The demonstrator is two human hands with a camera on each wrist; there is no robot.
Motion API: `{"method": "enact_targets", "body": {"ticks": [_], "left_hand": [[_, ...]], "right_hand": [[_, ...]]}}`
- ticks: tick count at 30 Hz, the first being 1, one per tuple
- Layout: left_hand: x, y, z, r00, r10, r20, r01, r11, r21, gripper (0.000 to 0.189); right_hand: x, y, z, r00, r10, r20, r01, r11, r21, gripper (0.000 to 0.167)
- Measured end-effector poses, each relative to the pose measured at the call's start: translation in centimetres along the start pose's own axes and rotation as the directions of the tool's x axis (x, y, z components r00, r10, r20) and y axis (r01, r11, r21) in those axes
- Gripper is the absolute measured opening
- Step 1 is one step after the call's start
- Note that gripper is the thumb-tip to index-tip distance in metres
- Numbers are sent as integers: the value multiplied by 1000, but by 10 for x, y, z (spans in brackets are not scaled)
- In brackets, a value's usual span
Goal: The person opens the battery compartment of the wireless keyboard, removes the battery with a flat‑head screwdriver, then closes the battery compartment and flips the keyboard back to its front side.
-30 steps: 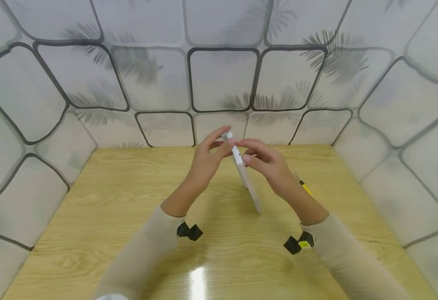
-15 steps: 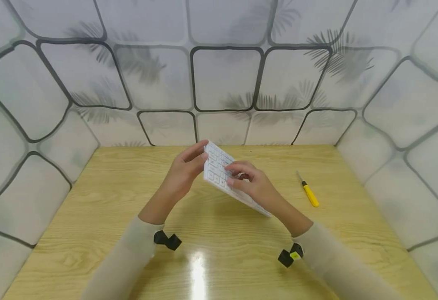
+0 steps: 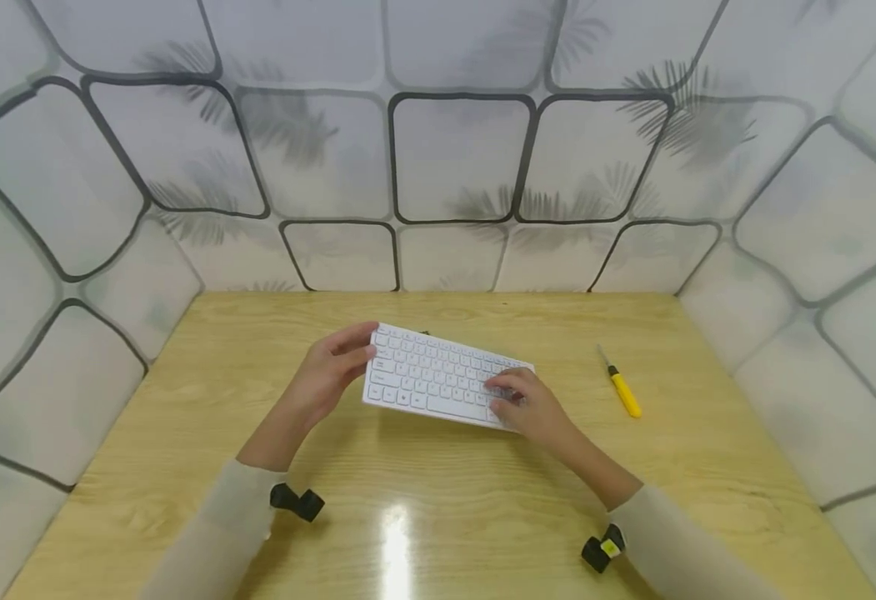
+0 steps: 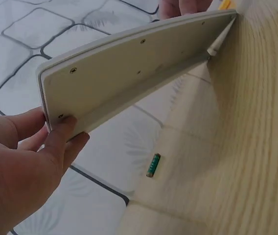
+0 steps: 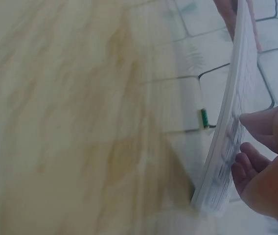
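A white keyboard [image 3: 445,375] is tilted, keys facing up and toward me, its left end raised. My left hand [image 3: 325,373] grips that end, with fingertips against the screwed underside [image 4: 129,73] in the left wrist view. Near the right end, my right hand [image 3: 531,408] touches the keys with its fingertips. Its thumb and fingers meet the key face in the right wrist view and do not wrap round the edge. The keyboard's far end reaches down to the wood in the left wrist view.
A small green battery [image 4: 153,165] lies on the table behind the keyboard, mostly hidden in the head view. To the right is a yellow-handled screwdriver [image 3: 623,392]. Patterned cloth walls [image 3: 460,158] stand at the back and both sides of the wooden table [image 3: 438,500].
The keyboard has turned from edge-on to face me and come lower, its left end swinging left with my left hand. My right hand has slid down to the right end. The screwdriver is uncovered.
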State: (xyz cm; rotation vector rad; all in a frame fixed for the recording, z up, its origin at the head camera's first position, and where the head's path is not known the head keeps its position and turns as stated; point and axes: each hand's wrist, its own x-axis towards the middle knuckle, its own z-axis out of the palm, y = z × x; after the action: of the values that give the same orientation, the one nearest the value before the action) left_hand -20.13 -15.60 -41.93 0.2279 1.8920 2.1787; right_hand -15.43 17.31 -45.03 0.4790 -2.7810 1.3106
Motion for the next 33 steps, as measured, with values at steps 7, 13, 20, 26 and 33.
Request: {"method": "enact_targets", "body": {"ticks": [7, 13, 20, 26, 33], "left_hand": [[-2, -16, -17, 996, -83, 20, 82, 993, 81, 56], [-2, -27, -24, 992, -129, 14, 124, 970, 208, 62], [-4, -35, -29, 987, -160, 23, 145, 938, 314, 64], [-4, -40, -30, 981, -193, -28, 187, 894, 407, 63], [3, -44, -32, 971, -225, -74, 235, 869, 435, 62]], "right_hand": [[-14, 23, -13, 990, 138, -30, -140, 985, -105, 29], [-16, 40, -21, 975, 219, -26, -220, 970, -104, 37], [-10, 48, -23, 961, 276, 8, -275, 959, -68, 43], [-6, 50, -22, 962, 273, 8, -272, 961, -50, 45], [2, 47, -18, 970, 244, -9, -244, 969, -50, 44]]}}
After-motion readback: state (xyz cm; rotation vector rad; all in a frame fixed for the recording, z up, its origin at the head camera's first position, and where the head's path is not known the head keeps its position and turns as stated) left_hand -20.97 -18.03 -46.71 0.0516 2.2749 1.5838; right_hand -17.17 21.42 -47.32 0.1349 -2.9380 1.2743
